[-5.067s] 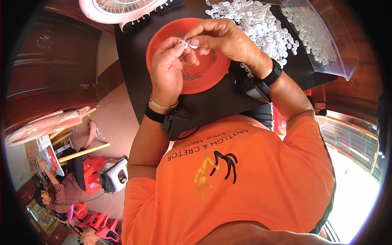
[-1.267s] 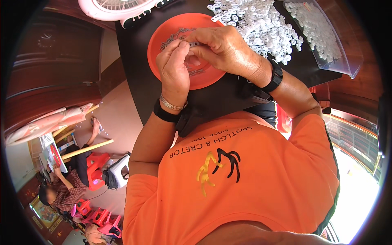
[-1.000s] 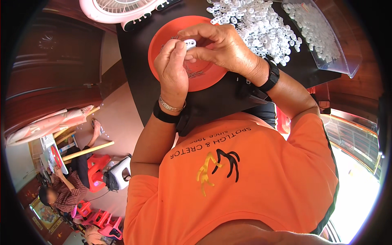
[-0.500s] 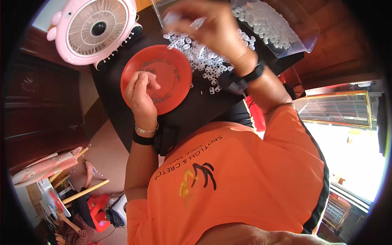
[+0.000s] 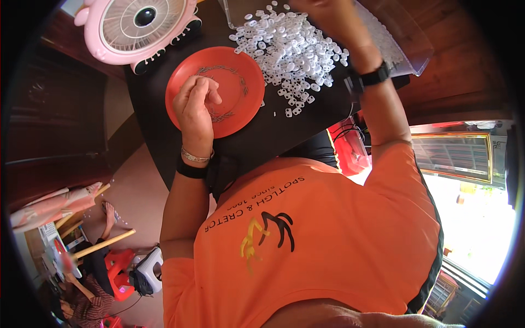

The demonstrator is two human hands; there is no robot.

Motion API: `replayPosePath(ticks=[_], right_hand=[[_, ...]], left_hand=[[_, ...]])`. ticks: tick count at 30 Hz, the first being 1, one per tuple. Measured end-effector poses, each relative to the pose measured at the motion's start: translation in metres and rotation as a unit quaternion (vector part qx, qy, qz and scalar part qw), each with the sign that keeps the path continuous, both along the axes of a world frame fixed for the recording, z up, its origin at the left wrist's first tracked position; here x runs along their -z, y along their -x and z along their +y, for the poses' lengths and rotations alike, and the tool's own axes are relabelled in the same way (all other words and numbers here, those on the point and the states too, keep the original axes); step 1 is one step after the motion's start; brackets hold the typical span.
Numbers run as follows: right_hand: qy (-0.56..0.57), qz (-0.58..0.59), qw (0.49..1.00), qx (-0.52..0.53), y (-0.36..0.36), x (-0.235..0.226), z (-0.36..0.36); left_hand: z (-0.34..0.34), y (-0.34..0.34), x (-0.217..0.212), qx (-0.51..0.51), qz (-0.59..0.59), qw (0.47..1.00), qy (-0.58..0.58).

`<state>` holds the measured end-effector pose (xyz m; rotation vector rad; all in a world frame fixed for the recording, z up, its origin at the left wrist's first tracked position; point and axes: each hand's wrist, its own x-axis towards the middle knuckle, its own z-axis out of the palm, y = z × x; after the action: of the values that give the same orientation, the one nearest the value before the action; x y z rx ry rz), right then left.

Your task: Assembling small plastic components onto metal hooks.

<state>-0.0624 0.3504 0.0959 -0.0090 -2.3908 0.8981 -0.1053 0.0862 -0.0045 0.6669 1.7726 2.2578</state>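
Over a round red plate [image 5: 249, 104], my left hand [image 5: 198, 106] is closed, its fingers curled in toward the thumb. What it may hold is hidden. Many thin grey pins [image 5: 223, 116] lie on the plate in a rough ring. To the right, a heap of small white plastic pieces with holes [image 5: 292, 54] spreads over the black table. My right hand [image 5: 333, 19] reaches past the heap beside a clear plastic bin [image 5: 411, 64]; its fingers are cut off by the upper edge of the picture.
A pink fan [image 5: 98, 41] stands at the table's far left. The bin holds many translucent pieces [image 5: 383, 41]. A clear box edge [image 5: 226, 13] shows behind the heap. At lower left another person [image 5: 90, 300] sits near a red stool [image 5: 117, 273]. The black table [image 5: 262, 136] ends near my body.
My right hand has swung right and farther away, from above the heap toward the bin, uncovering more white pieces. My left hand keeps its curled pose over the plate. The view has shifted slightly.
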Motion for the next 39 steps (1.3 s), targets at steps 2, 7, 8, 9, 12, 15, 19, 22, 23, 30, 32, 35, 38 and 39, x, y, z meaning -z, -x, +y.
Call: replayPosePath(ticks=[2, 7, 8, 9, 12, 15, 19, 22, 23, 30, 32, 35, 38, 39], right_hand=[[-0.147, -0.014, 0.983, -0.106, 0.018, 0.027, -0.008], [-0.207, -0.087, 0.964, -0.144, 0.048, 0.072, -0.021], [-0.151, -0.168, 0.964, -0.142, 0.051, 0.073, -0.026], [-0.175, -0.188, 0.959, -0.117, 0.051, 0.072, -0.031], [-0.224, -0.222, 0.944, -0.098, 0.059, 0.08, -0.036], [-0.157, -0.224, 0.956, -0.101, 0.056, 0.076, -0.037], [0.041, -0.182, 0.968, -0.167, 0.05, 0.076, -0.031], [0.215, -0.221, 0.923, -0.23, 0.03, 0.055, -0.055], [0.252, -0.232, 0.907, -0.245, 0.024, 0.051, -0.059], [0.205, -0.134, 0.92, -0.307, 0.009, 0.066, -0.085], [0.211, -0.121, 0.916, -0.319, 0.013, 0.067, -0.086], [0.162, -0.092, 0.932, -0.31, 0.009, 0.054, -0.093], [0.106, -0.06, 0.942, -0.311, 0.003, 0.039, -0.101], [0.154, -0.094, 0.929, -0.323, 0.001, 0.036, -0.103]], left_hand=[[-0.003, 0.001, -0.001, -0.007, 0.006, 1.0, 0.011], [0.0, 0.001, -0.002, -0.005, 0.001, 1.0, 0.009], [0.0, 0.001, -0.002, -0.004, -0.01, 1.0, 0.003], [0.0, 0.001, -0.002, -0.004, -0.021, 1.0, -0.004], [-0.001, 0.001, -0.005, -0.001, -0.02, 1.0, 0.017], [-0.001, 0.003, -0.004, 0.011, -0.024, 1.0, 0.004], [0.001, 0.0, -0.006, 0.006, -0.035, 0.999, -0.006], [-0.001, 0.0, -0.004, -0.022, -0.041, 0.999, 0.013], [0.0, -0.001, -0.004, -0.006, -0.038, 0.999, 0.008], [0.002, 0.001, 0.004, 0.144, -0.154, 0.976, -0.048], [0.001, 0.008, 0.007, 0.171, -0.175, 0.966, -0.079], [0.0, 0.011, 0.006, 0.183, -0.185, 0.96, -0.1], [-0.001, 0.01, 0.005, 0.173, -0.189, 0.961, -0.101], [-0.001, 0.01, 0.005, 0.17, -0.177, 0.964, -0.104]])
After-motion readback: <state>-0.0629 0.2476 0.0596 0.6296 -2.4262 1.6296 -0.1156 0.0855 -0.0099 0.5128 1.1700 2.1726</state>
